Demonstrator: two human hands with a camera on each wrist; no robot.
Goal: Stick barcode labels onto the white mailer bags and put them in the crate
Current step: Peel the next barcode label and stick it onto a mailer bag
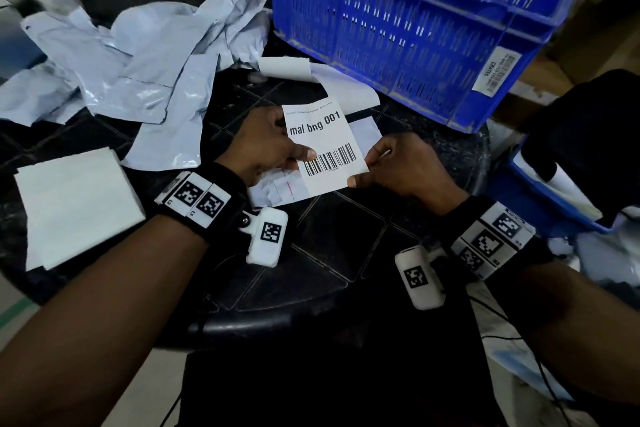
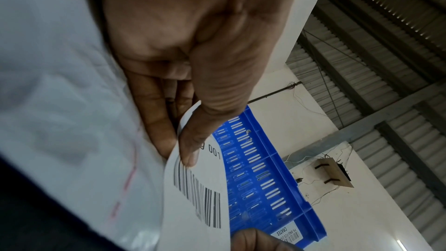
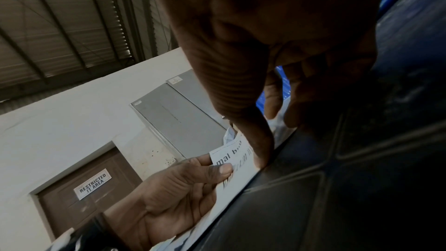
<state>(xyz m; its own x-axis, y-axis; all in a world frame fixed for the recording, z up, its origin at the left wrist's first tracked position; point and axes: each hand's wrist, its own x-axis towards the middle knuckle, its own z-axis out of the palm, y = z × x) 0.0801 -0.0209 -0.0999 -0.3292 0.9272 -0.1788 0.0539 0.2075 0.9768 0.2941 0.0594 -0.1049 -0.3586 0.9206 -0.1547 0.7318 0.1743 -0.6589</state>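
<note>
Between left hand (image 1: 268, 146) and right hand (image 1: 403, 166), both pinching, hangs barcode label (image 1: 323, 146).

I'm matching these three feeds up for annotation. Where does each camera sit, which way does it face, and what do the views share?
Head: worn on the head, looking down at the barcode label, both forearms and wrist bands in view.
Left wrist: under the left hand, looking up along it at the label and blue crate.
Right wrist: under the right hand, looking across at the left hand's grip and a door.
Shared: all three show the label, pinched by both hands.
</note>
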